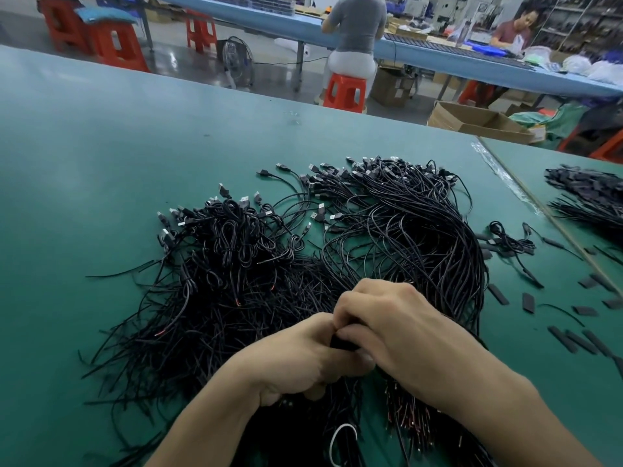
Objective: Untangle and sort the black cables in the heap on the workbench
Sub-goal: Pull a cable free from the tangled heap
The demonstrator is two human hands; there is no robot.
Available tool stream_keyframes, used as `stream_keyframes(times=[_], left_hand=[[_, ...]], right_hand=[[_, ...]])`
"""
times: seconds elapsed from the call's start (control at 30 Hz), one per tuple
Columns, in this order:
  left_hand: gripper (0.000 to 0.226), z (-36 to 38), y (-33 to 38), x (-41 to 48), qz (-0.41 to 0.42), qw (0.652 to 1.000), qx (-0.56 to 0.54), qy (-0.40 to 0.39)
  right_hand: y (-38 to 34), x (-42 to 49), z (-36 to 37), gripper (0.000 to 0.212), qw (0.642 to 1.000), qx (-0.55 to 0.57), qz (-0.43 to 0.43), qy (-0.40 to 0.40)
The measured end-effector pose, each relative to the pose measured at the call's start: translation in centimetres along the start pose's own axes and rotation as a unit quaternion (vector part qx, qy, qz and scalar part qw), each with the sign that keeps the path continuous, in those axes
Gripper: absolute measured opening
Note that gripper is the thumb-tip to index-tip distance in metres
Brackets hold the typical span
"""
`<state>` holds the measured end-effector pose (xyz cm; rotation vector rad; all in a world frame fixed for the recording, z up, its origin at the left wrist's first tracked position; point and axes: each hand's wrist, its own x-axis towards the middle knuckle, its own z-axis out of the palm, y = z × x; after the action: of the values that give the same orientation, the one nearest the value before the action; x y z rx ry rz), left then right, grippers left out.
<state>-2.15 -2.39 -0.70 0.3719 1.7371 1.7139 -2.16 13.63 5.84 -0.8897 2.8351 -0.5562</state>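
Here, the green workbench point(101, 163) carries the heap point(303, 274) of black cables point(209, 308) across its middle. Far beyond the heap's left end stand red stools point(114, 45) on the floor. The heap's left part is a knotted mound of loops, with silver-tipped plugs point(243, 199) sticking up along its far edge and loose cut ends fanning out toward the near left. Beyond the heap, past the bench edge, a small fan point(239, 59) sits on the floor.

At the heap's near edge the left hand point(303, 358) lies over the cables, its fingers curled tight and its thumb meeting the other hand. Just nearer than that hand a thin white loop point(337, 443) shows among the cable ends. Between the two hands a short black piece point(340, 343) is pinched from both sides. The right hand point(397, 332) comes over it from the heap's right, knuckles up, fingers clenched round the piece.

Far beyond the heap a person point(354, 32) sits on a red stool at a blue table, back turned. The heap's right part is a combed bundle, the cables running side by side in a long curve with plugs gathered at the far end. Beyond it stands an open cardboard box point(478, 121). Right of the heap short black strips point(573, 338) lie scattered on the mat, and further right is a second pile point(586, 197) of black cables.
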Motion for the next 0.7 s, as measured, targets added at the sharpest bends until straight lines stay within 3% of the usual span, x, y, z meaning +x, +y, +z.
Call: stream_keyframes(times=[0.27, 0.4, 0.5, 0.57, 0.63, 0.7], left_hand=[[0.008, -0.1, -0.1, 0.0, 0.002, 1.0, -0.004, 0.028], [0.019, 0.0, 0.0, 0.0, -0.015, 0.999, -0.031, 0.028], [0.013, 0.0, 0.1, 0.6, -0.033, 0.991, -0.126, 0.041], [0.013, -0.1, 0.4, 1.0, -0.038, 0.961, -0.271, 0.036], [0.011, -0.1, 0.6, 1.1, 0.013, 0.932, -0.361, 0.043], [0.021, 0.1, 0.7, 0.9, 0.059, 0.923, -0.367, 0.097]], right_hand=[[-0.4, 0.4, -0.1, 0.009, 0.998, -0.036, -0.048, -0.015], [-0.2, 0.4, 0.0, 0.011, 0.998, -0.018, -0.062, 0.005], [0.1, 0.5, 0.1, 0.018, 0.996, -0.014, -0.077, 0.036], [0.4, 0.7, 0.3, 0.02, 0.994, -0.011, -0.077, 0.076], [0.5, 0.7, 0.8, 0.022, 0.99, 0.017, -0.063, 0.128], [0.3, 0.7, 1.7, 0.025, 0.978, 0.072, -0.034, 0.193]])
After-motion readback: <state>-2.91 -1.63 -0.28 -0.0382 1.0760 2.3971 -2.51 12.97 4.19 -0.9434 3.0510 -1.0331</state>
